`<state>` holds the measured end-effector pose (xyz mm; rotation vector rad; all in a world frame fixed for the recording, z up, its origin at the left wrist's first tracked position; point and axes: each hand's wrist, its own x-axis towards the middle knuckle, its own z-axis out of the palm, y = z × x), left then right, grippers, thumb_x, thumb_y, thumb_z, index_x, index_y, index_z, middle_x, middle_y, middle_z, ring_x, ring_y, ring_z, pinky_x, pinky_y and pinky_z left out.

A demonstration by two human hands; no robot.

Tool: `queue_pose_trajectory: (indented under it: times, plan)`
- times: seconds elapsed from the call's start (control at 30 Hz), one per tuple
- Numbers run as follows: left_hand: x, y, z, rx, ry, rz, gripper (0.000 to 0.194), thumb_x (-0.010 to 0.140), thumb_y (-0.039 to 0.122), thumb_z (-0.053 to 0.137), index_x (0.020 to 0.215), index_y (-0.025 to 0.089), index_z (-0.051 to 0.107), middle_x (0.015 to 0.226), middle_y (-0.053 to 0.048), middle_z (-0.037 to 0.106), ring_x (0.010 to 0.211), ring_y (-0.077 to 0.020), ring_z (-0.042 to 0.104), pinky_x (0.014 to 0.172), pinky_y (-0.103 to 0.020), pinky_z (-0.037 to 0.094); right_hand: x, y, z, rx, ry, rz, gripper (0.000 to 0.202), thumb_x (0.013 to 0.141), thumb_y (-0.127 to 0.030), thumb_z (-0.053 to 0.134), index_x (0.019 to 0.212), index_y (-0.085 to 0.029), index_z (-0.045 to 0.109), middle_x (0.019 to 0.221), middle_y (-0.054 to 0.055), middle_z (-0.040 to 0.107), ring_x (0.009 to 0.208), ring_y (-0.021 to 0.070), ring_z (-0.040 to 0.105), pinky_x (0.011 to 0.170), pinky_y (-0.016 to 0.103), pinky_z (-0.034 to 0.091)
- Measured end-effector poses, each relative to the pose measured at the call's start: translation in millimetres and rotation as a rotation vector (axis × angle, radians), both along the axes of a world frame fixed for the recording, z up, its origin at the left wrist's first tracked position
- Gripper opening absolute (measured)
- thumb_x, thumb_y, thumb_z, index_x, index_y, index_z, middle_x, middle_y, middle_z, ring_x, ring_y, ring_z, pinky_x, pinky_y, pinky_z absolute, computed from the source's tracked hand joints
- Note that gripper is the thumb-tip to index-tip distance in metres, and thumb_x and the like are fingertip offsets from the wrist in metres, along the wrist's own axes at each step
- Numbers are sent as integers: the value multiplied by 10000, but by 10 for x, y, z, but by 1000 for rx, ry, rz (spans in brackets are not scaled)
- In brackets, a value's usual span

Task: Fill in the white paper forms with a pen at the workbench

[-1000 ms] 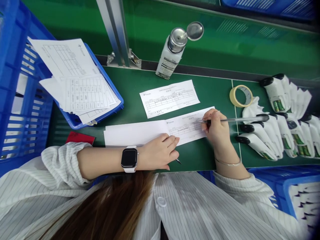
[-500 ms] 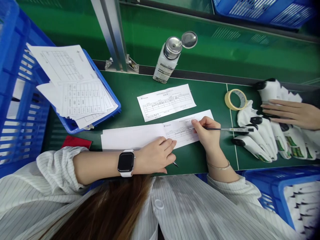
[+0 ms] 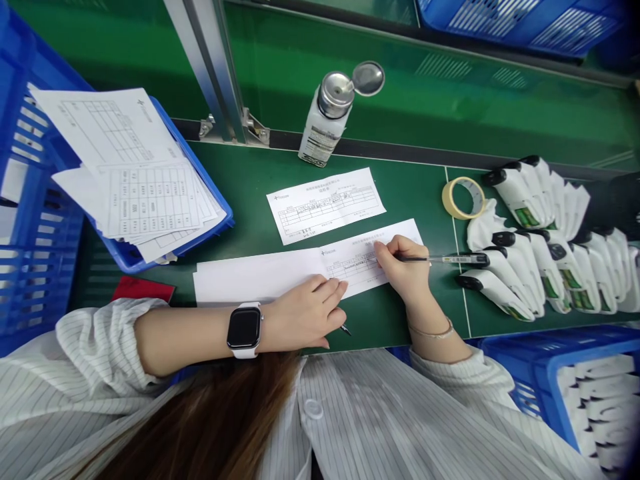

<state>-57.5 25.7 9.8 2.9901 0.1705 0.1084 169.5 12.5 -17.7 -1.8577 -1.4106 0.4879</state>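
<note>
White form point(image 3: 347, 268) on a green table point(image 3: 245, 200); pen point(image 3: 457, 259) in the right hand point(image 3: 406, 270), left hand point(image 3: 303, 313) laid flat.

The right hand pinches the pen low on its barrel at the form's right end; the left lies palm down, fingers loosely extended over the near edge, a second pen point(image 3: 345, 329) poking out beneath; a slip point(image 3: 326, 206) lies just beyond the form. The pen should be light, stiff and slightly slick, best held low; the form looks thin and easily creased, so a flat palm suits it.
</note>
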Motion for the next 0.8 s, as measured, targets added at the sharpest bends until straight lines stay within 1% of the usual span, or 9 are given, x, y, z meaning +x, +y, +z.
queue_pose_trajectory:
  times: [0.2,0.8]
  plan:
    - [-8,-6,-18,7,6,-9,462,765,555,564,973,144,530,1317,-210,444,1154,-295,465,874,-362,351,5,-2,13,-5,-2,16,358,718,-253,606,457,-194,369,423,-51,388,420,73,348,430,242,277]
    - [-10,-6,-15,-2,22,-14,467,760,559,566,971,144,527,1322,-211,436,1160,-297,459,874,-363,351,8,-5,-6,-3,-24,8,365,725,-257,603,456,-196,364,420,-49,393,420,72,352,431,240,283]
